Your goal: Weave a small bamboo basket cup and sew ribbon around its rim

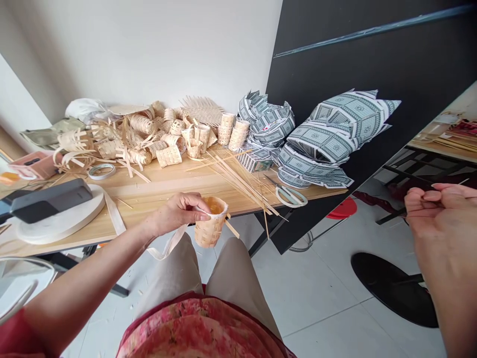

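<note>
My left hand (186, 211) pinches the rim of a small woven basket (209, 233), thumb outside and fingers over the edge. A white band runs along the basket's rim, and a pale wood strip (233, 227) sticks out at its right side. From under my left hand a white cloth ribbon (167, 248) hangs down and loops toward the table. Far out to the right, my right hand (437, 204) is raised with its fingers pinched together. Something thin and light pokes out past its fingertips, too small to name.
The wooden table (156, 186) bears a heap of small woven baskets (141, 124), loose strips (238, 179), scissors (290, 194), a tape roll (102, 171), a phone (55, 199) on a round white disc, and folded patterned-paper pieces (324, 134). A red stool (341, 208) stands beyond.
</note>
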### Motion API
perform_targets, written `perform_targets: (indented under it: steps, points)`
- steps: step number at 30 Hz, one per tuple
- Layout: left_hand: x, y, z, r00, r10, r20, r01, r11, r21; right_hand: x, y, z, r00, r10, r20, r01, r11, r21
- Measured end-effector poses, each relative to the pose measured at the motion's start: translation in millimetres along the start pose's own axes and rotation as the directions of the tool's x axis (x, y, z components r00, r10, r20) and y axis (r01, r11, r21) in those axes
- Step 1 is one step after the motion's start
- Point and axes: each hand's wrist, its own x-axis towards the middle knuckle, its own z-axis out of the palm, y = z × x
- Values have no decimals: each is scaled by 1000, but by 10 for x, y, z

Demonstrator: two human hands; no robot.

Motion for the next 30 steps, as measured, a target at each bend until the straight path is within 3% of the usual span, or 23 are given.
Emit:
perform_targets:
  steps: [6, 9, 11, 12, 13, 15, 16, 17, 18, 19, 20, 21, 30]
  points:
    - [7, -14, 8, 976, 203, 74, -215, 947, 240, 92, -2, 51, 992, -120, -37, 118, 992, -45]
    - [-44, 68, 36, 917, 368, 155, -397, 789, 470, -22, -36, 159, 973, -230, -4, 229, 973, -24]
    - [-98, 139, 60, 848, 476, 232, -510, 617, 599, -267, -80, 179, 906, -383, 180, 387, 922, 12]
    - [-126, 169, 71, 814, 515, 268, -547, 526, 651, -441, -110, 163, 794, -514, 324, 520, 851, 75]
    - [-154, 191, 81, 784, 542, 301, -570, 438, 696, -640, -145, 134, 612, -625, 485, 649, 747, 143]
    - [-205, 210, 97, 741, 572, 352, -576, 270, 772, -1060, -217, 56, 130, -653, 746, 876, 428, 222]
    - [-228, 209, 103, 725, 581, 371, -568, 198, 799, -1256, -247, 22, -90, -620, 780, 914, 260, 311]
    - [-250, 205, 110, 711, 586, 389, -561, 138, 816, -1429, -268, -1, -288, -567, 772, 883, 155, 444]
    - [-270, 199, 117, 695, 592, 408, -559, 88, 825, -1572, -277, -13, -448, -515, 731, 810, 112, 576]
    - [-290, 194, 124, 681, 598, 423, -557, 47, 829, -1684, -274, -12, -535, -463, 707, 766, 88, 637]
    - [-308, 189, 130, 669, 602, 435, -556, 17, 831, -1767, -260, -1, -593, -420, 687, 731, 78, 678]
    - [-324, 187, 137, 661, 604, 444, -554, -5, 832, -1825, -238, 17, -622, -383, 683, 718, 69, 692]
    - [-371, 156, 150, 635, 632, 445, -507, -93, 857, -1961, -58, 124, -720, -319, 617, 652, -7, 758]
